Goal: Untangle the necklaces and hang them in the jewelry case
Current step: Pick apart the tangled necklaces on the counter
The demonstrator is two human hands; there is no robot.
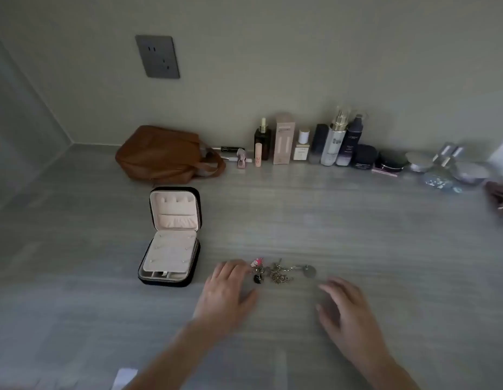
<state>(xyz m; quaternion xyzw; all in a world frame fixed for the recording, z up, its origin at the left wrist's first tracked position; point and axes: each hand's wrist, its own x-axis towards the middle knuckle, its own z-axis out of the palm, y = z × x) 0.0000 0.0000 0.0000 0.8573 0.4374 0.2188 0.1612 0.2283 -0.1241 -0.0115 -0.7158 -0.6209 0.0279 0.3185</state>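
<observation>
I count one tangle of necklaces point(281, 273) on the table point(357, 235), the chains too knotted to number, lying near and to the right of one open jewelry case point(171, 249). The left hand point(227, 291) is spread flat with its fingertips at the tangle. The right hand point(348, 313) is relaxed and empty. One dark bottle point(353, 142) reads L'OREAL.

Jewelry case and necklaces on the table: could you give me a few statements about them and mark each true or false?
1. The jewelry case stands open. True.
2. The necklaces hang inside the case. False: they lie tangled on the table, to the case's right.
3. The right hand grips the necklaces. False: it is open and apart from them.
4. A brown bag lies behind the case, by the wall. True.
</observation>
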